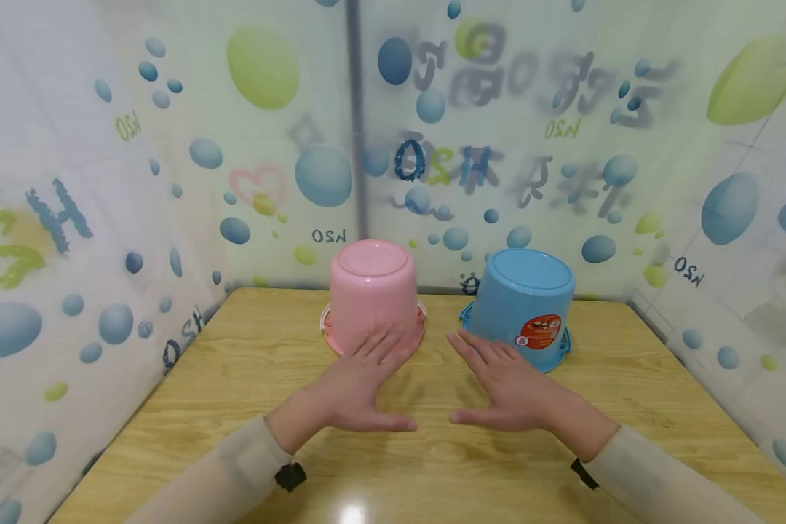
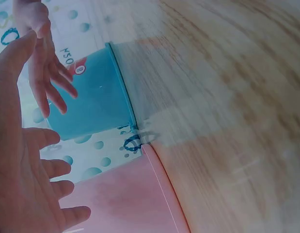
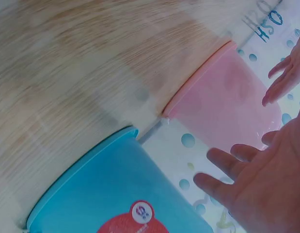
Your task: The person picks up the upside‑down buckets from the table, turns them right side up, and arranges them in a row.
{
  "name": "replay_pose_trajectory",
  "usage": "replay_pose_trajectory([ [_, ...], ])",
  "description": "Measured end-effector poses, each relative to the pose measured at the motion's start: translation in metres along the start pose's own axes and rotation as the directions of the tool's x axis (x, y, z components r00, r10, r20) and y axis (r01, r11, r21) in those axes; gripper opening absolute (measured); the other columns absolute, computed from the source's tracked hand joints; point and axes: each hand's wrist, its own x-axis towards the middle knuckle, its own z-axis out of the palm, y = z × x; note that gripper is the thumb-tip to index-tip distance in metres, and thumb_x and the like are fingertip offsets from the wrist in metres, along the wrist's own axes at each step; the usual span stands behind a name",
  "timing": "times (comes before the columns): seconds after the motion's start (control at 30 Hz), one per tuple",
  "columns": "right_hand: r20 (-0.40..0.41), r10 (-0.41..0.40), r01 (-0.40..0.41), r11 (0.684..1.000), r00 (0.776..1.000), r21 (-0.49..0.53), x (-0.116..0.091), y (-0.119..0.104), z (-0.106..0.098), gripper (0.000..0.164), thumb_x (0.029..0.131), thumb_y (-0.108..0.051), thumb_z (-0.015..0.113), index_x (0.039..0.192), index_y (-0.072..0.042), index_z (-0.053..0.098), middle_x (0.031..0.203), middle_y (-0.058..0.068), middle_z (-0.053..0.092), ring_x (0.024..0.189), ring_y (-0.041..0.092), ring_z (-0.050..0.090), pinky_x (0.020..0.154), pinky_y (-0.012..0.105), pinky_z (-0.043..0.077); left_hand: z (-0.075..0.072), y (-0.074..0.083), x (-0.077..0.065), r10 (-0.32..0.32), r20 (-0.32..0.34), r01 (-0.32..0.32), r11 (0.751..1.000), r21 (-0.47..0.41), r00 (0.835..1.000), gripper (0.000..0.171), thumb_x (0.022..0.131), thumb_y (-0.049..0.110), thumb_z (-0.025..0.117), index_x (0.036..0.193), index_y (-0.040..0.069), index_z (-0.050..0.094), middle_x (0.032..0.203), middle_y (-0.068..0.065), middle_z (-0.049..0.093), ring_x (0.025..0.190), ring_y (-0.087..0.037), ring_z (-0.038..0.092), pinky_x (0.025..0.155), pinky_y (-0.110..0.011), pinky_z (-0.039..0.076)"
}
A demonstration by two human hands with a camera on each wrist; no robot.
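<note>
Two plastic buckets stand upside down on the table. The pink bucket [image 1: 373, 298] is at the middle, its handle lying round the rim. To its right is the blue bucket [image 1: 530, 291] with a red label [image 1: 540, 332] on its side. My left hand [image 1: 370, 386], fingers spread and thumb pointing inward, hovers before the pink bucket and overlaps its lower part in the head view. Mirroring it, my right hand [image 1: 507, 386] extends with straight fingers before the blue bucket. Neither hand holds anything. Both wrist views show the fingers apart from the buckets.
A light wooden table [image 1: 419, 480] bears both buckets. Behind it and at both sides hang white curtains [image 1: 301, 124] printed with blue and green dots and lettering. A dark vertical pole [image 1: 356, 109] shows through the back one.
</note>
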Motion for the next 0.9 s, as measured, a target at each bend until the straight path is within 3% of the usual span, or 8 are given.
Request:
replay_pose_trajectory([
  [0.07, 0.0, -0.001, 0.001, 1.0, 1.0, 0.022, 0.004, -0.001, 0.0, 0.111, 0.099, -0.08, 0.06, 0.179, -0.019, 0.013, 0.182, 0.015, 0.026, 0.161, 0.043, 0.041, 0.125, 0.069, 0.04, 0.002, -0.003, -0.002, -0.009, -0.01, 0.009, 1.0, -0.025, 1.0, 0.122, 0.09, 0.081, 0.07, 0.179, 0.025, 0.009, 0.184, -0.019, 0.02, 0.17, -0.042, 0.021, 0.135, -0.065, 0.026],
  [0.27, 0.037, 0.046, -0.05, 0.991, 0.998, 0.128, 0.02, -0.002, 0.003, 0.112, 0.1, -0.077, 0.062, 0.179, -0.019, 0.009, 0.18, 0.019, 0.03, 0.157, 0.047, 0.046, 0.122, 0.068, 0.045, 0.0, -0.014, -0.014, -0.074, -0.021, 0.072, 0.993, -0.089, 0.997, 0.112, 0.091, 0.075, 0.076, 0.174, 0.013, 0.032, 0.181, -0.021, 0.027, 0.168, -0.043, 0.026, 0.13, -0.065, 0.036],
  [0.57, 0.14, 0.123, -0.151, 0.966, 0.983, 0.21, 0.055, -0.002, 0.01, 0.119, 0.097, -0.077, 0.066, 0.179, -0.025, -0.003, 0.183, 0.018, 0.019, 0.164, 0.044, 0.035, 0.128, 0.065, 0.039, -0.008, -0.039, -0.04, -0.183, -0.033, 0.177, 0.976, -0.127, 0.983, 0.111, 0.092, 0.072, 0.076, 0.174, 0.013, 0.032, 0.181, -0.017, 0.028, 0.164, -0.044, 0.035, 0.123, -0.07, 0.043],
  [0.73, 0.197, 0.176, -0.224, 0.94, 0.965, 0.257, 0.075, 0.002, 0.013, 0.121, 0.097, -0.075, 0.068, 0.178, -0.025, -0.006, 0.184, 0.021, 0.015, 0.166, 0.046, 0.03, 0.13, 0.066, 0.035, -0.011, -0.061, -0.052, -0.268, -0.023, 0.26, 0.95, -0.174, 0.963, 0.108, 0.093, 0.069, 0.077, 0.175, 0.015, 0.031, 0.181, -0.015, 0.029, 0.161, -0.047, 0.038, 0.122, -0.068, 0.045],
  [0.9, 0.246, 0.22, -0.287, 0.914, 0.944, 0.285, 0.092, 0.008, 0.016, 0.121, 0.098, -0.072, 0.069, 0.178, -0.024, -0.008, 0.185, 0.02, 0.01, 0.169, 0.045, 0.021, 0.133, 0.065, 0.029, -0.009, -0.09, -0.06, -0.356, 0.027, 0.354, 0.915, -0.193, 0.934, 0.11, 0.094, 0.071, 0.075, 0.177, 0.019, 0.025, 0.179, -0.023, 0.03, 0.16, -0.052, 0.038, 0.121, -0.071, 0.044],
])
